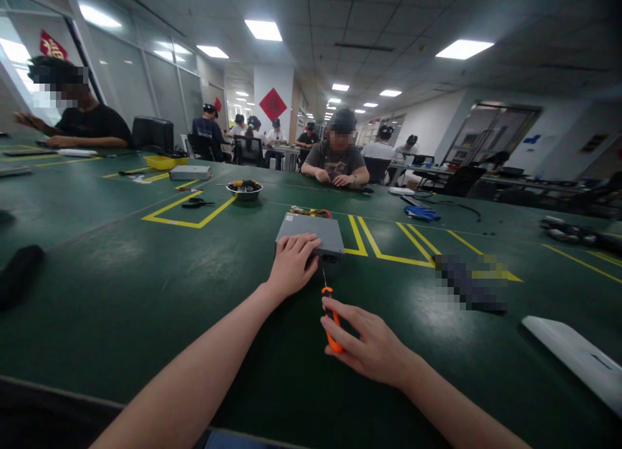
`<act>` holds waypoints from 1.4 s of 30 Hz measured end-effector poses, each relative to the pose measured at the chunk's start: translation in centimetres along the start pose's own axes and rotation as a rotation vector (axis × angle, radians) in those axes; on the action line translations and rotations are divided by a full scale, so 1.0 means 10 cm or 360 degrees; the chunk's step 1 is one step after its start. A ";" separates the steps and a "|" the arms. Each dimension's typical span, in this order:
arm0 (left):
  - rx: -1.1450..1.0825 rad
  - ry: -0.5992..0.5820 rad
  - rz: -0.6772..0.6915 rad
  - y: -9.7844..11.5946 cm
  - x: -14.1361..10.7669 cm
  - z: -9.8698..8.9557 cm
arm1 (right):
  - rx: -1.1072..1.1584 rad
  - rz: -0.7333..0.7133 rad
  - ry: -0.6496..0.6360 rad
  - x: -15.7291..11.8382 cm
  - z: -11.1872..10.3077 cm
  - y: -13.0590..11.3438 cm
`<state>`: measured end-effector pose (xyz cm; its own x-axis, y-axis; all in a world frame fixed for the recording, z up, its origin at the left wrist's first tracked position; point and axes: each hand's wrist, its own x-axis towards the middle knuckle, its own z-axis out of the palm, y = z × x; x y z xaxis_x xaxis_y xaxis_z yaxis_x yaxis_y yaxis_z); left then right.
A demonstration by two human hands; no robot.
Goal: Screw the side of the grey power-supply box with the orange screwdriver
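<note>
While my left hand (294, 262) is clasping the grey box (324, 227) on the table (194, 287), my right hand (373, 345) is gripping the screwdriver (335, 343), which is risking a slip if I am tilting it.

Left hand (294, 261) and right hand (372, 342) are bare; behind each, a smooth forearm (201, 365), also bare, widens away from it
</note>
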<state>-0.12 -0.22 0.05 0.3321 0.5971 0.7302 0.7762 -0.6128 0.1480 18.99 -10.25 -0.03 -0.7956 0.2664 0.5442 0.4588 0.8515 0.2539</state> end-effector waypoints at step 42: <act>-0.0018 -0.0045 0.0047 0.00 -0.01 -0.03 | 0.0060 0.0114 0.0117 0.18 -0.05 -0.10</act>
<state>-0.33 -0.45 0.19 0.3697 0.5929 0.7154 0.7597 -0.6361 0.1346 17.31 -10.83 1.15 -0.7294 0.2943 0.6176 0.4971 0.8482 0.1829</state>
